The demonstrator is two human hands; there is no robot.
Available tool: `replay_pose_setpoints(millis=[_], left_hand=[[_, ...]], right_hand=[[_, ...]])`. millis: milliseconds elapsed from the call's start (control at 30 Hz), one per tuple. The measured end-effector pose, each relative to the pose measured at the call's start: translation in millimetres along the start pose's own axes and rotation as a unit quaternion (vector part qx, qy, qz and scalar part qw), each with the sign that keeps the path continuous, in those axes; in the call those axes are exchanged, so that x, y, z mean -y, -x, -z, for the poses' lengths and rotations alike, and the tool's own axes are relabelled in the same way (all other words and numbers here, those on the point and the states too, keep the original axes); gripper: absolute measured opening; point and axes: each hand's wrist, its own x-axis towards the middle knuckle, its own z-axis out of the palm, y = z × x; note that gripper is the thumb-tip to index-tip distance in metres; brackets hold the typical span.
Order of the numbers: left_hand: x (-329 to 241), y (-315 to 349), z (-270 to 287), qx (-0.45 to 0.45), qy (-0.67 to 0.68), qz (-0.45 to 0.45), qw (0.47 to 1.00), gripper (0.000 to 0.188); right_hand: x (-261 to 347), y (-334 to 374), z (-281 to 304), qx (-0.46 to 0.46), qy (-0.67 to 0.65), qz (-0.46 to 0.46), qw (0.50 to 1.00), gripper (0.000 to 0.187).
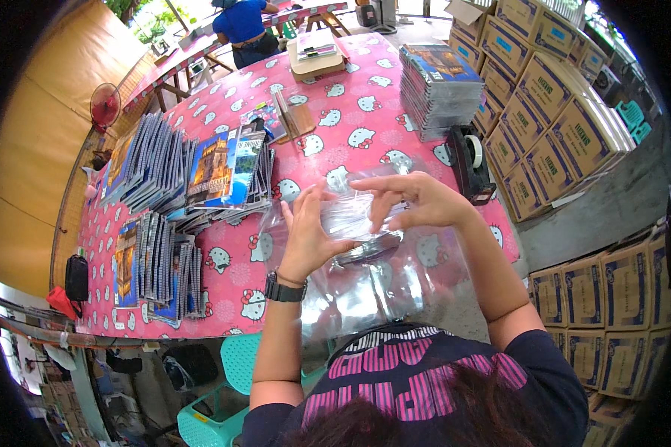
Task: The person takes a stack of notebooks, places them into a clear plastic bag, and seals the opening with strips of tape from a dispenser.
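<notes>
A whitish, glossy bundle of clear plastic sleeves (pixel 344 214) lies in front of me near the table's front edge. My left hand (pixel 306 232) grips its left side, thumb along the near edge and fingers at the far edge. Over its right side is my right hand (pixel 419 200), index finger stretched out and the other fingers loosely bent; whether they touch the plastic is hard to tell. Larger clear plastic sheets (pixel 365 290) spread under and in front of the bundle, shining with reflections. A dark item, partly hidden, shows below the bundle.
Spiral-bound notebooks (pixel 153 160) with picture covers stand in piles at left; another tall stack (pixel 441 89) rises at far right. Beside it sits a tape dispenser (pixel 471 165). Cardboard boxes (pixel 548 112) line the right. A person (pixel 242 33) in blue stands beyond the table.
</notes>
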Motion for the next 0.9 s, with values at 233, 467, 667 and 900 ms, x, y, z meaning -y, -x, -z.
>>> replay_pose_setpoints(millis=[233, 467, 667, 900], left_hand=[[1.4, 0.8, -0.2, -0.012, 0.094, -0.112, 0.989, 0.043], [-10.6, 5.1, 3.1, -0.031, 0.078, -0.092, 0.992, 0.033], [-14.6, 1.6, 2.7, -0.062, 0.053, -0.106, 0.991, 0.023], [-9.2, 4.0, -1.1, -0.023, 0.027, -0.111, 0.993, 0.017]], right_hand=[[-22.5, 11.1, -5.5, -0.039, 0.432, 0.080, 0.898, 0.097], [-22.6, 3.3, -28.0, -0.123, 0.278, 0.000, 0.953, 0.089], [-17.4, 1.5, -17.9, -0.094, 0.174, 0.015, 0.980, 0.092], [-18.2, -0.4, -22.7, -0.057, 0.369, -0.012, 0.928, 0.041]])
